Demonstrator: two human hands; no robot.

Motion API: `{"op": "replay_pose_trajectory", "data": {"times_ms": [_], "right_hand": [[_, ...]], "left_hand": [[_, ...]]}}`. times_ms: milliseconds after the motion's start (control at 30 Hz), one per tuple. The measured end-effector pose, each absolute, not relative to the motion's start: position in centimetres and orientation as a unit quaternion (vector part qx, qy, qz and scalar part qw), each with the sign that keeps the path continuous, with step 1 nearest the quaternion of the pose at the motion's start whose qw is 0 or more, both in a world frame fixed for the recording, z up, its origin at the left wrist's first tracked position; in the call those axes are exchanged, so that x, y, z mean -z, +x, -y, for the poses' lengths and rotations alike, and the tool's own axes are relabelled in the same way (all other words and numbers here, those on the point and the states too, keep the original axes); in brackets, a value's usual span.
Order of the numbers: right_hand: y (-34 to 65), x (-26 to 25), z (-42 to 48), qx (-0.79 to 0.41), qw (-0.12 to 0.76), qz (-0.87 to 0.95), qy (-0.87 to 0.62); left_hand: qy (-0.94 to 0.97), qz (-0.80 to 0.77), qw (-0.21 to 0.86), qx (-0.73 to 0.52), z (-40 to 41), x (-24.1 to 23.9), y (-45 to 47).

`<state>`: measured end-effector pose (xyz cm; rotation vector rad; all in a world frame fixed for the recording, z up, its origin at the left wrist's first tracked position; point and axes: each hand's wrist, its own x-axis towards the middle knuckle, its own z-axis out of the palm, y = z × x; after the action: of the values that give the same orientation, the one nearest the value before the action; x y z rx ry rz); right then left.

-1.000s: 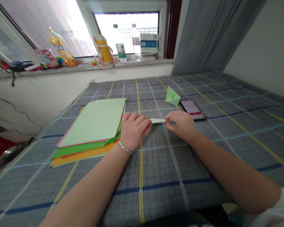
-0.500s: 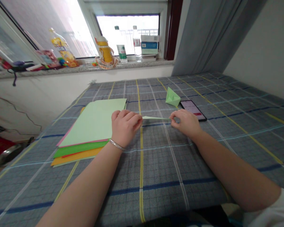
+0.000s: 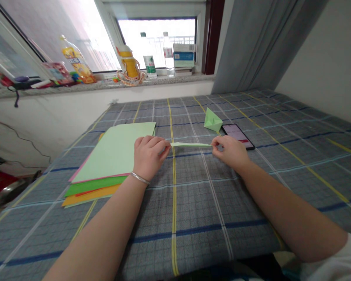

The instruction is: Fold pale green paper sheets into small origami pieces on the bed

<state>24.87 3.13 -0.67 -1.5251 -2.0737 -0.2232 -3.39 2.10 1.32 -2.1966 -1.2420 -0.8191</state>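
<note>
A narrow folded strip of light green paper (image 3: pixel 190 144) stretches between my two hands, just above the checked blue-grey cloth (image 3: pixel 193 203). My left hand (image 3: pixel 149 155), with a silver bracelet at the wrist, pinches the strip's left end. My right hand (image 3: pixel 229 151) pinches its right end. A stack of coloured paper sheets (image 3: pixel 111 160), light green on top, lies directly left of my left hand. A finished green folded paper shape (image 3: pixel 213 120) sits beyond my right hand, next to a phone (image 3: pixel 239 136) with its screen lit.
A windowsill (image 3: pixel 105 84) at the back holds bottles, a yellow jug, boxes and small clutter. A grey curtain (image 3: pixel 257 43) hangs at the back right beside a white wall. A floor with cables lies off the left edge.
My hands have drawn apart, the left sliding leftward onto the paper stack's edge, and the green strip between them now shows longer and pulled flat.
</note>
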Motion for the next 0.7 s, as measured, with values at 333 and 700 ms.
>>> {"op": "replay_pose_trajectory", "data": {"times_ms": [333, 700], "right_hand": [[25.0, 0.3, -2.9, 0.023, 0.334, 0.716, -0.613], [25.5, 3.4, -5.7, -0.381, 0.521, 0.558, -0.522]], "left_hand": [[-0.829, 0.372, 0.261, 0.327, -2.0, -0.8, -3.0], [-0.908, 0.32, 0.222, 0.15, -1.3, -0.2, -0.9]]}}
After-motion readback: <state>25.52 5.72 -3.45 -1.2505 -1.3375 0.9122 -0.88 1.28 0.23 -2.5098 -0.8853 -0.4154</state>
